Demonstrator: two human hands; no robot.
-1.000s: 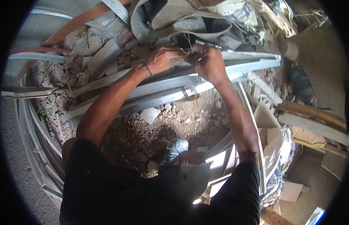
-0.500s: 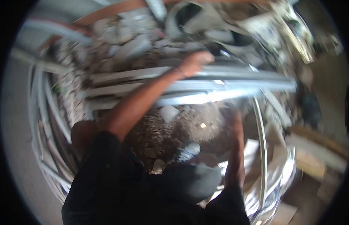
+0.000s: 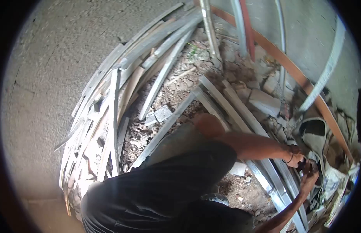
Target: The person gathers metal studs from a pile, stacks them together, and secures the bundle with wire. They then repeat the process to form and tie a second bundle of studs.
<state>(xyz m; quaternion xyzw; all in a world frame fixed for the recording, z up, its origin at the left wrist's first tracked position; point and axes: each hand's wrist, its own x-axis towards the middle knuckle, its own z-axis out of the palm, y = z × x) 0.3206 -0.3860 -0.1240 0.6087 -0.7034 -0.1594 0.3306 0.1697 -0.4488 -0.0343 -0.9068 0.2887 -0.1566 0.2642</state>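
At the right side of the head view my left hand [image 3: 295, 158], with a dark band at its wrist, is closed and meets my right hand [image 3: 310, 173]. The fingers of both hands are bent around a small dark item [image 3: 302, 164] between them, too hidden to name. Below and beside the hands lie several long silver metal profiles [image 3: 272, 174], running side by side over the rubble. My left forearm crosses above these profiles. One more metal bar [image 3: 165, 126] slants down to the left, partly hidden by my knee and clothing.
Several long metal strips [image 3: 110, 128] are heaped in a curve along the rough grey wall [image 3: 64, 62]. Broken blocks [image 3: 264, 103] and rubble cover the ground. A brown band [image 3: 281, 54] and upright poles [image 3: 239, 27] stand at the back; whitish sacks [image 3: 331, 186] lie at the right.
My view has swung left and turned. My hands were apart, the left over the metal profiles and the right blurred below them; now they meet around the dark item.
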